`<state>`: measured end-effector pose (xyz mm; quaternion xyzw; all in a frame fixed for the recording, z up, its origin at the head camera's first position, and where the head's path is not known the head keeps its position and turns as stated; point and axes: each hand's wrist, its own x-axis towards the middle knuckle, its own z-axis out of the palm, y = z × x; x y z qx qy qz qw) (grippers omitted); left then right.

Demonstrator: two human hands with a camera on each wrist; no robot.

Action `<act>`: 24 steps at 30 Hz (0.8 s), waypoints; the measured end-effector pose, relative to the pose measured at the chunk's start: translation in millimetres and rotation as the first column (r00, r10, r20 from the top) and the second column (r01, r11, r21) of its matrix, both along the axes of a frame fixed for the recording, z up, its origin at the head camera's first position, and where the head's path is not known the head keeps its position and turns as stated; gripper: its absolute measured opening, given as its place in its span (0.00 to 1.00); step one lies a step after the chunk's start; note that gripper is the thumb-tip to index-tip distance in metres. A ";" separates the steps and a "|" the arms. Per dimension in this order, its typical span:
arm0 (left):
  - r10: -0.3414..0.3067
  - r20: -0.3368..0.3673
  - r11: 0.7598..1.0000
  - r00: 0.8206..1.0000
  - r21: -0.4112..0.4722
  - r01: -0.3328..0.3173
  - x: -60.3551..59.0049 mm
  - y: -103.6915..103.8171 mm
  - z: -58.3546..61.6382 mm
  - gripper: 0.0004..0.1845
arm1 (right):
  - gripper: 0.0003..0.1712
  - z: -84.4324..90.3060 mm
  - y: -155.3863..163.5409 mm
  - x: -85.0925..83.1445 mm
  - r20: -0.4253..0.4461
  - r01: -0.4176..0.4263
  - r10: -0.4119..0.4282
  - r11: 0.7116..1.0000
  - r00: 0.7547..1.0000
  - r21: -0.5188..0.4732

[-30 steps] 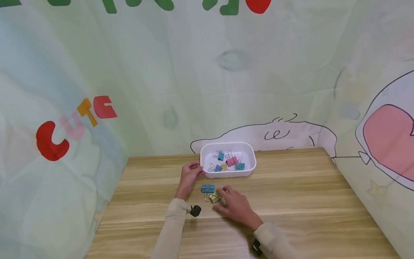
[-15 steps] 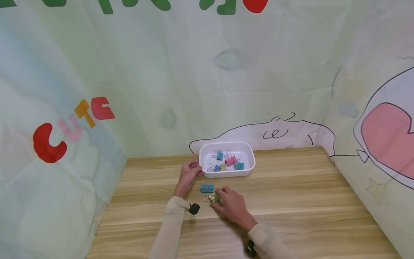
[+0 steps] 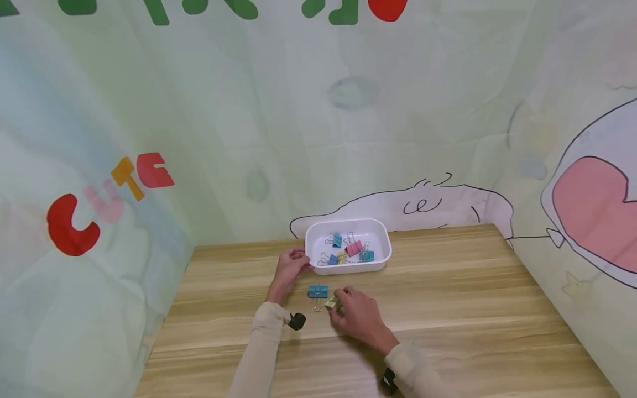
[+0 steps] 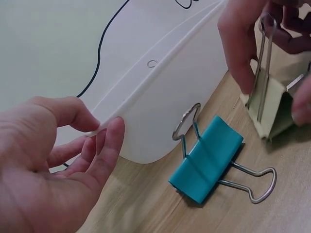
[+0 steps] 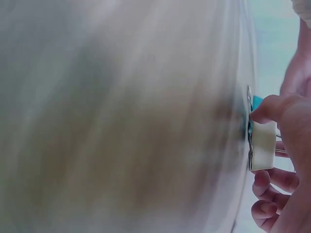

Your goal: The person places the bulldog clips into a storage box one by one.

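My left hand (image 3: 288, 272) pinches the near left corner of a white tray (image 3: 350, 269) between thumb and fingers; in the left wrist view its fingertips clasp the tray rim (image 4: 160, 68). My right hand (image 3: 360, 315) holds a pale gold binder clip (image 3: 333, 303) by its ends. In the left wrist view this binder clip (image 4: 269, 104) has one wire handle pointing up. Just left of it, a teal binder clip (image 4: 206, 160) lies on the table with its handles spread. In the right wrist view, thumb and fingers sit at opposite ends of the gold clip (image 5: 263, 145).
Inside the tray lie several binder clips, among them a pink clip (image 3: 354, 248), a blue clip (image 3: 332, 259) and a yellow clip (image 3: 342, 256). The wooden table (image 3: 473, 309) meets a printed cloth backdrop (image 3: 318, 138) directly behind the tray.
My right hand's fingers have closed on the gold binder clip and moved it slightly right, away from the teal clip. My left hand stays at the tray corner.
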<state>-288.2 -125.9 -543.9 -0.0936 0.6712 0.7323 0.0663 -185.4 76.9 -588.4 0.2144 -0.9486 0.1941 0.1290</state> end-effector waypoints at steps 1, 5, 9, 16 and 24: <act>0.001 0.002 1.000 1.000 -0.006 -0.001 0.0 -0.4 0.0 0.23 | 0.20 2.6 2.2 -0.6 0.001 0.002 -0.002 1.000 1.000 -0.004; -0.004 0.007 1.000 1.000 -0.028 0.004 -0.5 -2.5 -0.7 0.21 | 0.18 13.3 12.5 -6.5 -0.023 0.004 -0.004 1.000 1.000 0.004; -0.014 0.007 0.999 1.000 -0.052 0.014 -0.5 -4.1 -0.9 0.21 | 0.17 28.4 23.3 -15.4 -0.075 -0.007 0.008 1.000 0.997 0.024; -0.039 0.018 0.996 0.999 -0.076 0.040 -0.9 -4.8 0.8 0.22 | 0.21 60.1 39.6 -34.3 -0.120 0.019 -0.007 0.995 0.993 0.098; -0.067 0.024 0.994 0.997 -0.088 0.069 -2.9 -4.7 -0.9 0.23 | 0.22 92.4 50.1 -60.7 -0.133 0.066 -0.047 0.987 0.990 0.148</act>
